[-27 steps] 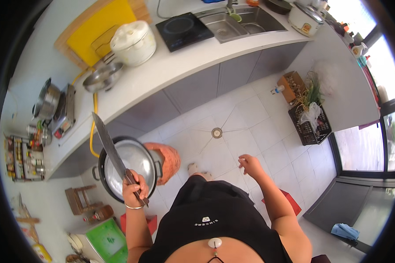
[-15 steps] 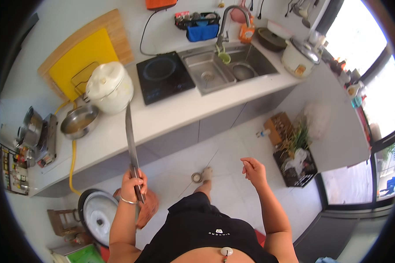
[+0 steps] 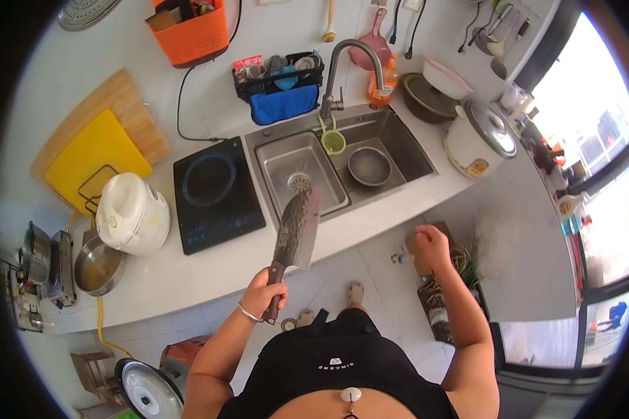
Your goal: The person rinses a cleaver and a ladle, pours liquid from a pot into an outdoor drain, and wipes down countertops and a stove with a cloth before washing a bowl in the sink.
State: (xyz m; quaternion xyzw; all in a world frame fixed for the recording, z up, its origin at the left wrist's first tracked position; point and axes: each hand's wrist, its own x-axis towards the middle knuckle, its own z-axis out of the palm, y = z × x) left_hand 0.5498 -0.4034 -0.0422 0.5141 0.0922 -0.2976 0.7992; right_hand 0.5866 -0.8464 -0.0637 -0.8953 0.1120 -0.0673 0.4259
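Note:
A kitchen cleaver (image 3: 297, 229) with a dark, mottled blade points up and away from me. My left hand (image 3: 263, 293) is wrapped round its brown handle. The blade's tip overlaps the left basin of the steel sink (image 3: 269, 157) in view, held above the front edge of the counter (image 3: 220, 283). My right hand (image 3: 435, 246) is held out to the right, fingers curled into a loose fist, with nothing visible in it. Below it is a cardboard box (image 3: 419, 262). A metal bowl (image 3: 370, 166) sits in the right basin, and a green strainer (image 3: 333, 142) hangs near the divider.
Left of the sink are a black induction cooktop (image 3: 220, 227), a white rice cooker (image 3: 143, 223) and a steel pan (image 3: 99, 269). Cutting boards (image 3: 112, 150) lean behind. A larger cooker (image 3: 468, 143) stands right of the sink. A round lid (image 3: 147, 394) is at lower left.
My left hand has moved right with the cleaver, whose broad side now shows. My right hand has shifted right and slightly up. The view has moved closer to the sink.

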